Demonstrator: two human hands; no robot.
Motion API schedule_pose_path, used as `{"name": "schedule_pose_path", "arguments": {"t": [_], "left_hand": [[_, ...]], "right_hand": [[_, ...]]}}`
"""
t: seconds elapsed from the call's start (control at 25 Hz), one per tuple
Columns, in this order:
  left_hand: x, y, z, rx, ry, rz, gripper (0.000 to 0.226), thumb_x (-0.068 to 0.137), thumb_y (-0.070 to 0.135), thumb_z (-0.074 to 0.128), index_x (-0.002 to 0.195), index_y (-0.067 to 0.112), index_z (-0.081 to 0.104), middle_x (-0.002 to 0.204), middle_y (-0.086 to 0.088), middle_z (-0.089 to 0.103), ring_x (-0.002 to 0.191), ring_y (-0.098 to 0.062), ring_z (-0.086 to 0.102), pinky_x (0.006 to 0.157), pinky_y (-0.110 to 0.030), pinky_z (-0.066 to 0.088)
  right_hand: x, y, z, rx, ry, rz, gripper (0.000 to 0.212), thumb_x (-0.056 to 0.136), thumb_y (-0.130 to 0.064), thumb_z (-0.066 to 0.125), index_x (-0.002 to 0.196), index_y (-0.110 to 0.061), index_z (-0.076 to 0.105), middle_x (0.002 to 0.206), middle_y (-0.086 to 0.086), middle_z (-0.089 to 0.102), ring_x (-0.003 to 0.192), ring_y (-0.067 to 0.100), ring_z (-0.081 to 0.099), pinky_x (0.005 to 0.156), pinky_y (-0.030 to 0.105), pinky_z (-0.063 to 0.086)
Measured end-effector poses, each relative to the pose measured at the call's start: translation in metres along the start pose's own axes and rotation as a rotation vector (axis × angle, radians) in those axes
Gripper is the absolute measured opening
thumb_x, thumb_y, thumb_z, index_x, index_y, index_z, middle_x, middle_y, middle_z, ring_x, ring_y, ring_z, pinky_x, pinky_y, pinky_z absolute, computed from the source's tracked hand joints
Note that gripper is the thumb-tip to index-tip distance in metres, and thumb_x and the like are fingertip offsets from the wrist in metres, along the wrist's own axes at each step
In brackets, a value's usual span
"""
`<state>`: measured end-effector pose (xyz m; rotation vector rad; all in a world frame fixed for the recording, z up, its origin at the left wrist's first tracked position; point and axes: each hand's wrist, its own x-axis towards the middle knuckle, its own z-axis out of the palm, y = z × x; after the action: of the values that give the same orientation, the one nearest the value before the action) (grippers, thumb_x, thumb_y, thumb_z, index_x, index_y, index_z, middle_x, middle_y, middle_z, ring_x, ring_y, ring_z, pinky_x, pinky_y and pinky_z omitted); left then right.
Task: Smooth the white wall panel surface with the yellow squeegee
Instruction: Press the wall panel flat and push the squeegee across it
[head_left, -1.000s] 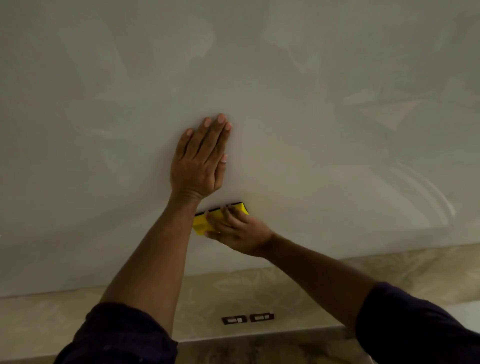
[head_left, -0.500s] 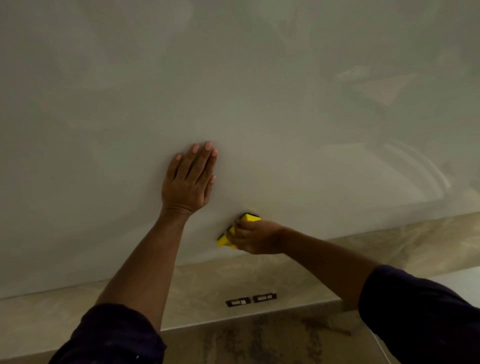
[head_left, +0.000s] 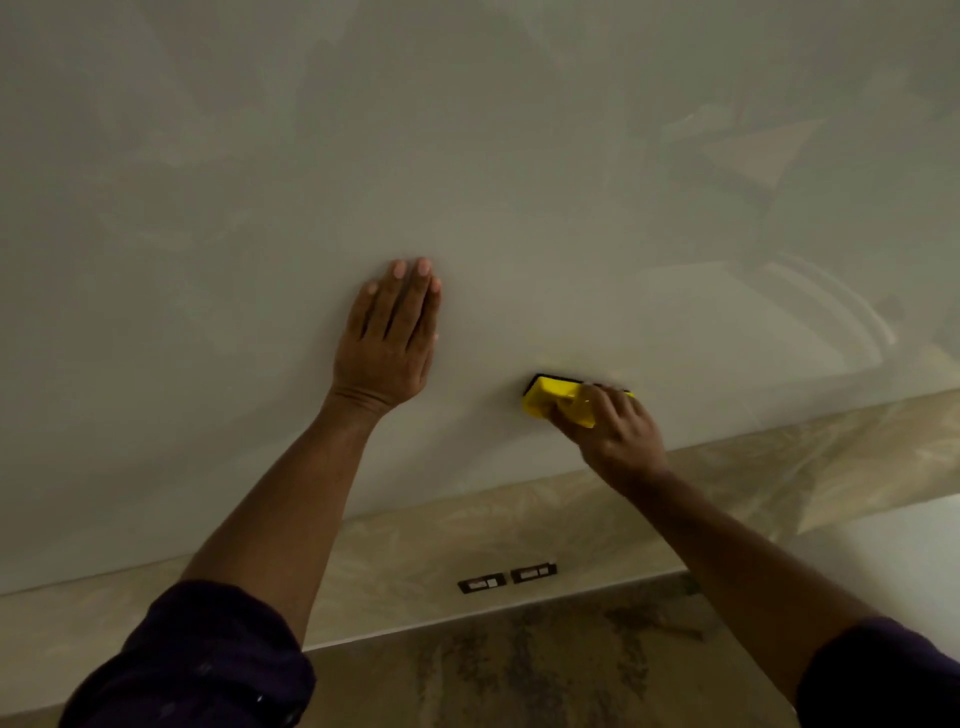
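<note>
1. Fingers straight and held together, our left hand (head_left: 387, 338) lies flat against the glossy white wall panel (head_left: 519, 182), palm pressed to the surface, holding nothing.
2. Our right hand (head_left: 613, 431) grips the yellow plastic squeegee with a black felt edge (head_left: 553, 397), fingers curled over its back; the black edge touches the panel.
3. We see the squeegee low on the panel, to the right of the left hand and apart from it, near the panel's lower edge.
4. Below the panel runs a beige marbled band (head_left: 415, 551) carrying two small dark rectangular plates (head_left: 506, 578).
5. Dark sleeves (head_left: 208, 665) cover both our upper forearms.
</note>
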<state>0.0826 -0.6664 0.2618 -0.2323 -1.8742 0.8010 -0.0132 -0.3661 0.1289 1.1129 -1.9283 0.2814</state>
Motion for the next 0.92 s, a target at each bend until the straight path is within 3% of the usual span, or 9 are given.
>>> {"name": "schedule_pose_path", "arguments": {"t": [0.08,0.16,0.32,0.4,0.52,0.68,0.76,0.88,0.92], "left_hand": [[0.012,0.001,0.001,-0.008,-0.007,0.187,0.061,0.1,0.014,0.04,0.159,-0.002,0.041,0.165,-0.02,0.039,0.156,-0.033,0.038,0.133,-0.044,0.017],[0.023,0.0,-0.001,-0.039,-0.035,0.319,0.059,0.102,0.011,0.031,0.159,0.0,0.045,0.165,-0.018,0.042,0.153,-0.029,0.041,0.131,-0.042,0.02],[0.032,0.002,-0.007,-0.061,-0.08,0.36,0.061,0.098,0.012,0.042,0.157,0.001,0.05,0.162,-0.016,0.048,0.151,-0.028,0.044,0.125,-0.041,0.033],[0.033,0.001,-0.009,-0.08,-0.082,0.367,0.062,0.097,0.012,0.043,0.157,0.0,0.048,0.164,-0.017,0.044,0.151,-0.029,0.043,0.123,-0.041,0.033],[0.04,0.001,-0.011,-0.087,-0.083,0.378,0.062,0.097,0.012,0.044,0.157,-0.002,0.046,0.165,-0.02,0.039,0.153,-0.03,0.039,0.125,-0.042,0.031],[0.087,0.048,0.001,-0.141,-0.099,0.492,0.061,0.099,0.01,0.036,0.158,-0.001,0.045,0.166,-0.017,0.041,0.154,-0.027,0.043,0.128,-0.039,0.031],[0.113,0.079,0.009,-0.157,-0.101,0.512,0.061,0.1,0.011,0.032,0.159,0.001,0.045,0.166,-0.015,0.043,0.154,-0.025,0.044,0.127,-0.038,0.033],[0.132,0.098,0.017,-0.152,-0.072,0.496,0.063,0.1,0.011,0.031,0.161,0.001,0.042,0.169,-0.015,0.039,0.156,-0.024,0.04,0.128,-0.038,0.031],[0.132,0.098,0.018,-0.151,-0.067,0.487,0.063,0.101,0.012,0.031,0.162,0.001,0.04,0.17,-0.015,0.037,0.157,-0.024,0.038,0.129,-0.039,0.029]], "right_hand": [[0.012,-0.018,0.005,0.022,-0.028,-0.187,0.037,0.099,-0.011,0.056,0.124,-0.031,0.075,0.105,0.018,0.071,0.084,0.037,0.067,0.073,0.04,0.056],[0.023,-0.04,0.011,0.004,-0.028,-0.352,0.045,0.106,-0.013,0.035,0.11,-0.028,0.078,0.099,0.012,0.073,0.08,0.032,0.066,0.071,0.037,0.057],[0.021,-0.046,0.012,-0.042,0.027,-0.397,0.047,0.108,-0.016,0.035,0.107,-0.035,0.078,0.101,0.007,0.076,0.08,0.028,0.07,0.074,0.036,0.06],[0.003,-0.021,0.001,0.005,0.002,-0.202,0.042,0.099,-0.013,0.052,0.122,-0.041,0.074,0.113,0.01,0.075,0.09,0.032,0.072,0.075,0.039,0.062],[-0.023,0.023,-0.022,0.177,0.069,0.459,0.066,0.08,-0.015,0.086,0.13,-0.051,0.061,0.126,0.007,0.065,0.096,0.032,0.066,0.057,0.037,0.054],[-0.02,0.009,-0.021,0.28,0.08,0.814,0.039,0.085,-0.03,0.085,0.119,-0.045,0.073,0.129,0.006,0.066,0.087,0.031,0.072,0.051,0.039,0.057],[-0.008,-0.026,-0.012,0.352,-0.024,0.622,0.04,0.093,-0.04,0.072,0.128,-0.055,0.06,0.122,-0.002,0.071,0.09,0.03,0.073,0.061,0.037,0.059],[0.0,-0.043,0.002,0.197,-0.119,0.112,0.057,0.087,-0.021,0.066,0.14,-0.04,0.06,0.135,0.011,0.063,0.094,0.031,0.069,0.067,0.035,0.057],[-0.005,-0.033,0.002,0.171,-0.076,0.104,0.062,0.083,-0.017,0.072,0.141,-0.038,0.061,0.138,0.012,0.06,0.095,0.031,0.068,0.067,0.035,0.057]]}}
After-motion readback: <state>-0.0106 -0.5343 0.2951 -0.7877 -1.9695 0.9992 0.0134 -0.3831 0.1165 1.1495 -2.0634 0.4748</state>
